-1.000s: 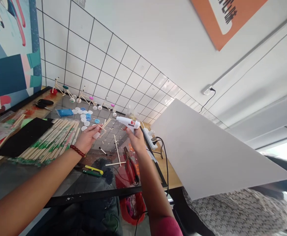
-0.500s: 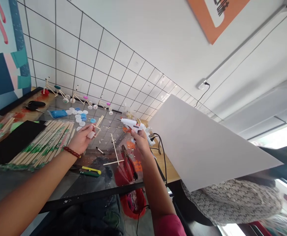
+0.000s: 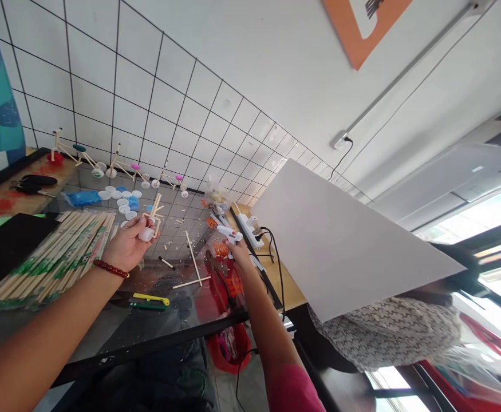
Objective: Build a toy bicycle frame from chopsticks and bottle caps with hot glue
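Observation:
My left hand is closed around a small frame of glued wooden sticks and a white bottle cap, held above the table. To the right, my right hand grips a white glue gun, its nozzle pointing left. Under the glue gun lie red-handled pliers, partly hidden by my right forearm. Between my hands, two sticks lie joined in an angled shape on the glass tabletop. Several white and blue bottle caps are grouped beyond my left hand.
Bundled wooden chopsticks and a black sheet lie at left. A yellow-green cutter rests near the front edge. Small stick-and-cap models stand along the wire grid. A power strip with cables and a large white board are at right.
My right hand has lowered the glue gun toward the table beside the power strip. The left hand still holds the stick frame, now turned slightly. The whole view has shifted a little.

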A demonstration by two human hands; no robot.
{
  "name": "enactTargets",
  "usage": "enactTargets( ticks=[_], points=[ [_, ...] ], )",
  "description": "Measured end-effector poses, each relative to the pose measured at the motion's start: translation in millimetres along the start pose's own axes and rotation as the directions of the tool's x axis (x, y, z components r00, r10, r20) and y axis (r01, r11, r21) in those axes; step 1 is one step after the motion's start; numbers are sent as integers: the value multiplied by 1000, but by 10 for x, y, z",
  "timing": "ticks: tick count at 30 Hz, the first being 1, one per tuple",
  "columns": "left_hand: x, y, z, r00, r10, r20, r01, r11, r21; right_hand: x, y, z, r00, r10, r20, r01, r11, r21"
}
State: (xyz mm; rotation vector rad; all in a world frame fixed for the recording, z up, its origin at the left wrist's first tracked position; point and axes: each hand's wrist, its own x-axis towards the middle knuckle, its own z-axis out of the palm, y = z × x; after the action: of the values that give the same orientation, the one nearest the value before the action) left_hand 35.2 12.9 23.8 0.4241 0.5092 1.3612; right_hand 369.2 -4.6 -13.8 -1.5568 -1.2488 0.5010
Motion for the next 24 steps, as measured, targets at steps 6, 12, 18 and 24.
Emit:
enactTargets(
  ticks=[6,12,18,24],
  points=[
    [-9,41,23,998,18,-52,-19,1000,-13,44,100,6,1000,-18,-10,16,985,-173],
    [-22,47,52,997,7,-72,-9,999,-32,-251,-142,-285,999,-12,-35,0,953,-304],
    [-11,42,42,999,18,-28,-18,1000,2,-1052,-729,-49,921,-302,247,383,818,-429],
    [36,60,-2,997,70,-35,-68,997,40,-1165,-1047,373,829,-188,527,502,667,-550]
  ],
)
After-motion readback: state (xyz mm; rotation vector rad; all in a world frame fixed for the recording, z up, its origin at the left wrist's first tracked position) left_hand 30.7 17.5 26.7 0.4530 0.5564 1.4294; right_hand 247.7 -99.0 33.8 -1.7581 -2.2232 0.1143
